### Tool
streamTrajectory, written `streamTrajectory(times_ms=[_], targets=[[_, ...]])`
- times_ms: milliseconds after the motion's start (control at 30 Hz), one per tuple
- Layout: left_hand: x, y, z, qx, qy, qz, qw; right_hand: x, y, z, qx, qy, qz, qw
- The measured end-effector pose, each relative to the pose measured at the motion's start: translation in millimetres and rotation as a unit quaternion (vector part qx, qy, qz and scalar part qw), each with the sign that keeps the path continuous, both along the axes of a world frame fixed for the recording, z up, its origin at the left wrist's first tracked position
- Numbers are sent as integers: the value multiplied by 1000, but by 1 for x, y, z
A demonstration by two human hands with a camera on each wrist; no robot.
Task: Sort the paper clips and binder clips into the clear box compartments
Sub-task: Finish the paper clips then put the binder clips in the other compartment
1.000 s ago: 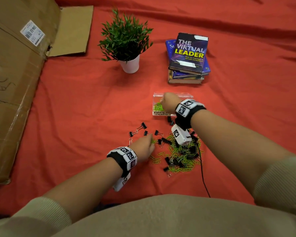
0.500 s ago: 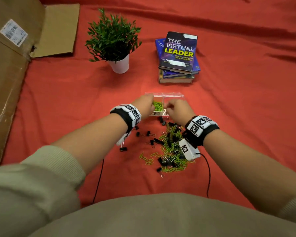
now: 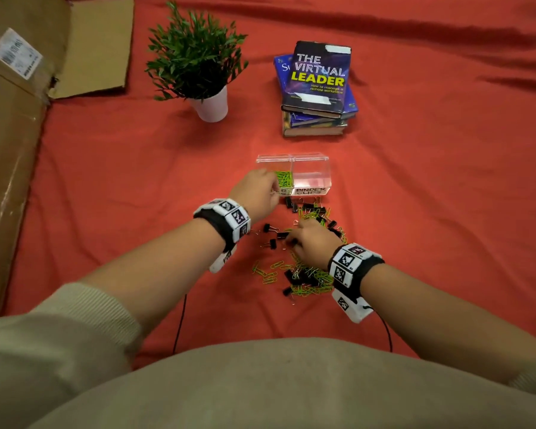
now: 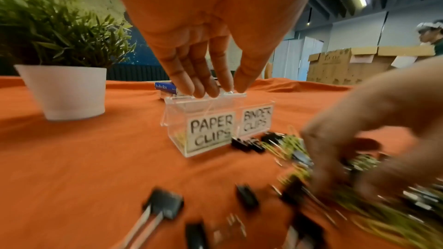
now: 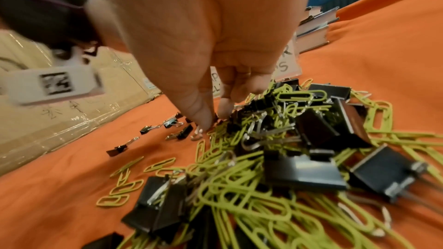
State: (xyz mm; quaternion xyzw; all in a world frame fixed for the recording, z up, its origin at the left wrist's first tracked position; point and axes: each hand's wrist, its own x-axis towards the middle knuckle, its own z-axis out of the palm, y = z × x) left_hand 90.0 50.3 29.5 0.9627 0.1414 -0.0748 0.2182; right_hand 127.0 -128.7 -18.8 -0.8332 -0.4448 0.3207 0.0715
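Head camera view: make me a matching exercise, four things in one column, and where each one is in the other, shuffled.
Things:
1. left hand
2. right hand
3. potted plant
4. books

Places:
A. stacked beyond the clear box
B. at the paper clip compartment
C. far left of the books
D. down in the mixed clip pile

Pairs: 1-B, 2-D, 3-C, 4-A

Red cloth (image 3: 415, 196) (wrinkled): clips (image 3: 307, 274), box (image 3: 311, 178), books (image 3: 317, 85), probably plant (image 3: 198, 57).
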Motion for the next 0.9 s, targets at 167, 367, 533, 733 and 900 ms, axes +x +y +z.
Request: streamTrajectory(times_ms=[167, 367, 533, 733, 900], targets=[[-74, -27, -20, 32, 186, 3, 982, -17, 7, 0, 31, 8, 59, 998], [-111, -56, -44, 42, 199, 8, 979, -41, 7, -5, 10, -26, 124, 992], [-111, -70, -42, 40, 171, -25, 984, -52, 2, -1, -34, -67, 135, 988], [-110, -78, -36, 82, 174, -83, 978, -59, 1, -8, -53, -74, 138, 986], [-110, -80, -42, 126, 189, -127, 965, -42, -3, -2, 1, 21, -12, 1000]])
